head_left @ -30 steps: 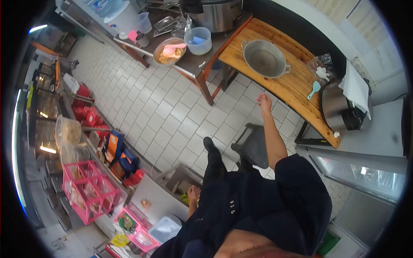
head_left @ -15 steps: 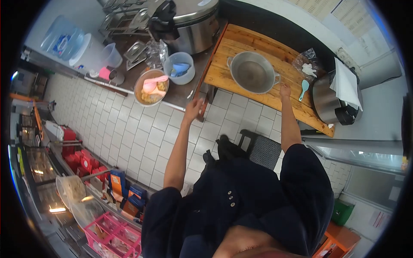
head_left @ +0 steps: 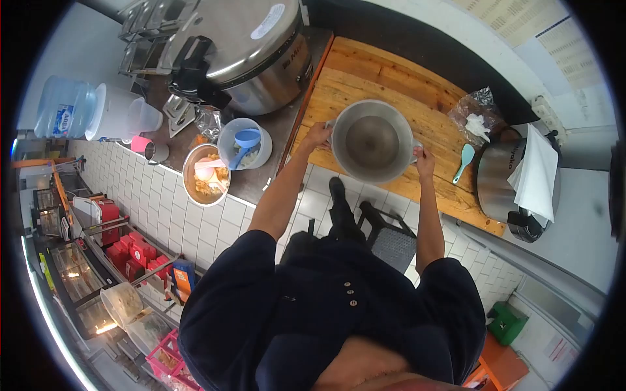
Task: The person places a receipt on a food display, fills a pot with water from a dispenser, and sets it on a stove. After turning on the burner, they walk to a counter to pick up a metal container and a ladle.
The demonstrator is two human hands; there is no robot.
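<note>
A round metal pot (head_left: 372,142) with two side handles is over the front edge of the wooden table (head_left: 443,189). My left hand (head_left: 318,135) grips its left handle, and my right hand (head_left: 423,160) is closed around the right one. The inside of the pot shows no food. To the right of it lies a light teal spoon (head_left: 464,161), near a crumpled plastic bag (head_left: 479,107) with something white on it.
Left of the table stand a big steel cooker (head_left: 244,58), a clear tub (head_left: 245,144) with blue scoops and a bowl of food (head_left: 207,174). Another cooker (head_left: 502,173) with white paper is at the right. A stool (head_left: 393,244) stands below the table.
My left hand has moved from the counter corner to the pot's left handle and closed on it. The pot looks larger and nearer, and the view has shifted.
</note>
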